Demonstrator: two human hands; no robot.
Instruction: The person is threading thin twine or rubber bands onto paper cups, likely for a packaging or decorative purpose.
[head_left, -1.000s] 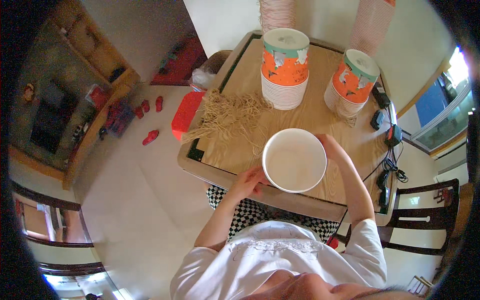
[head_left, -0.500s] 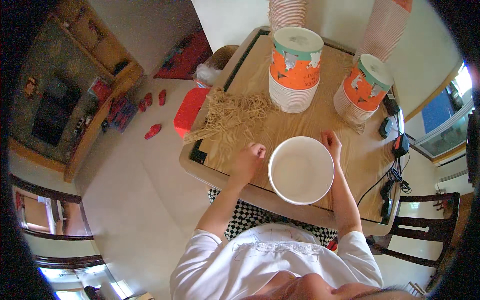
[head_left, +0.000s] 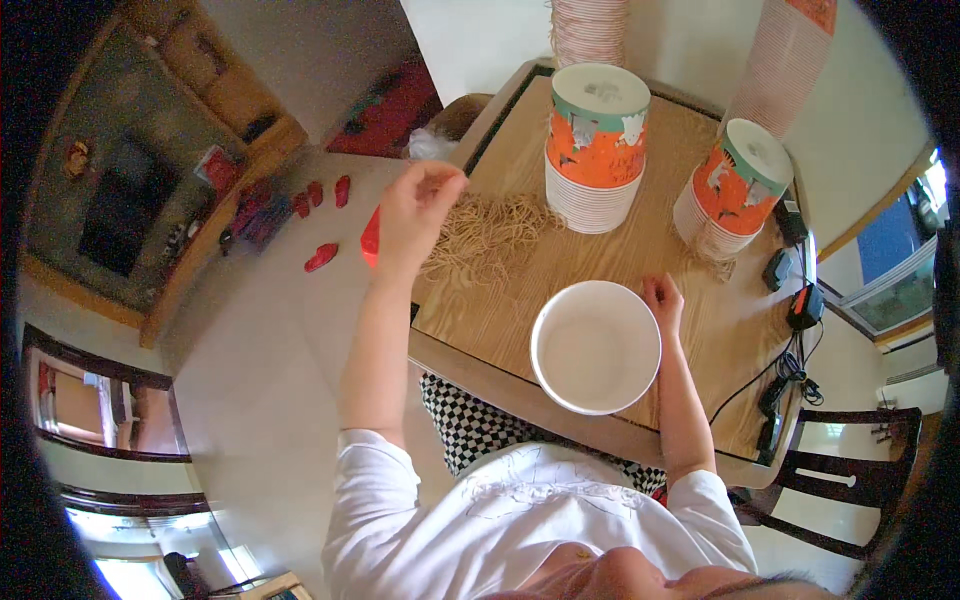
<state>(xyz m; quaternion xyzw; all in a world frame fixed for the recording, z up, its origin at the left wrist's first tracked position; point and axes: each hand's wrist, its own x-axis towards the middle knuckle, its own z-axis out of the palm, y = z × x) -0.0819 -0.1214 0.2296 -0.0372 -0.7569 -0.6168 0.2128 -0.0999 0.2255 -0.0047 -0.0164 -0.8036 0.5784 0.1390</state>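
Note:
A white paper bucket (head_left: 595,392) stands at the table's near edge, its mouth toward me. My right hand (head_left: 665,302) is closed beside the bucket's right rim, resting close to the tabletop; whether anything is in its fingers is hidden. My left hand (head_left: 424,205) is raised over the table's left edge with the fingers drawn together; I cannot make out what they hold, if anything. Just right of that hand lies a loose heap of tan paper-like strands (head_left: 500,232). Part of the heap is hidden behind my left hand and forearm.
Upside-down stacks of orange-and-green paper buckets, one in the middle (head_left: 597,150) and one at right (head_left: 735,185), stand farther back. Taller pale stacks (head_left: 590,35) rise behind. Black adapters and cables (head_left: 803,308) line the right edge. A red object (head_left: 371,238) shows beyond the left edge.
My left hand has moved up and left, from beside the bucket to above the table's left edge. My right hand stays next to the bucket. The view has shifted slightly.

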